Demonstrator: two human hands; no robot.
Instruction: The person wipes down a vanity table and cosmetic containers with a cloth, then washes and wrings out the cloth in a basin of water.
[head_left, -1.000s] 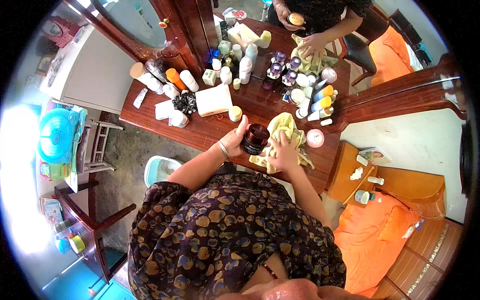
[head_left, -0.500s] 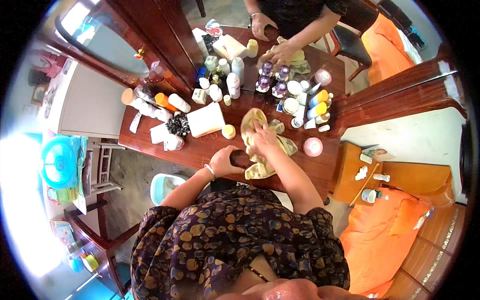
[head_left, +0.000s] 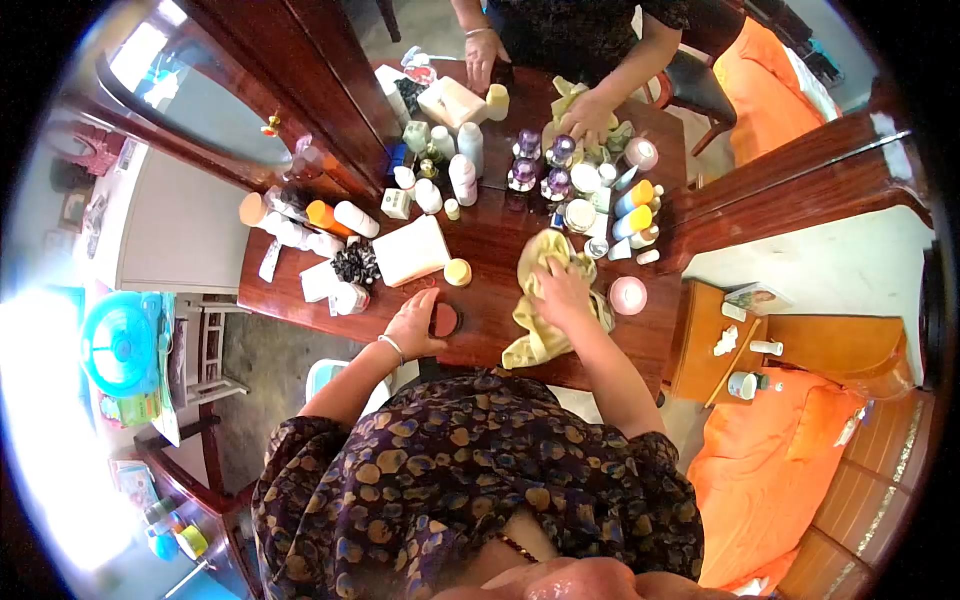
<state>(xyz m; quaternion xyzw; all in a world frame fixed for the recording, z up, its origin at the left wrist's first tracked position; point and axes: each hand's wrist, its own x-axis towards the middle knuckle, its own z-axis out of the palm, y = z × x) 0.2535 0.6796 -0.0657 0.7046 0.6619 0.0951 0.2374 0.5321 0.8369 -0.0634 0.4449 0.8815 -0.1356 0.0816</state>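
My left hand [head_left: 412, 325] rests at the front edge of the reddish wooden dresser top [head_left: 490, 240], fingers apart, beside a small round dark container [head_left: 445, 320] with a reddish top. Under my right hand [head_left: 562, 292] lies a crumpled yellow-green cloth [head_left: 543, 335], pressed flat against the wood with the fingers over it. A yellow-lidded jar [head_left: 457, 272] stands between the hands, farther back. To the right of the cloth is a pink round jar [head_left: 628, 295].
Bottles [head_left: 463, 180] and a white box [head_left: 412, 250] stand back left. Purple-capped bottles [head_left: 522, 172] and orange-capped tubes [head_left: 633, 195] stand by the mirror, which reflects the person. A bin [head_left: 330, 375] is below left; an orange bed [head_left: 750, 480] lies right.
My right hand and the cloth have moved right. My left hand has shifted left, and the dark container now sits farther left, beside its fingers.
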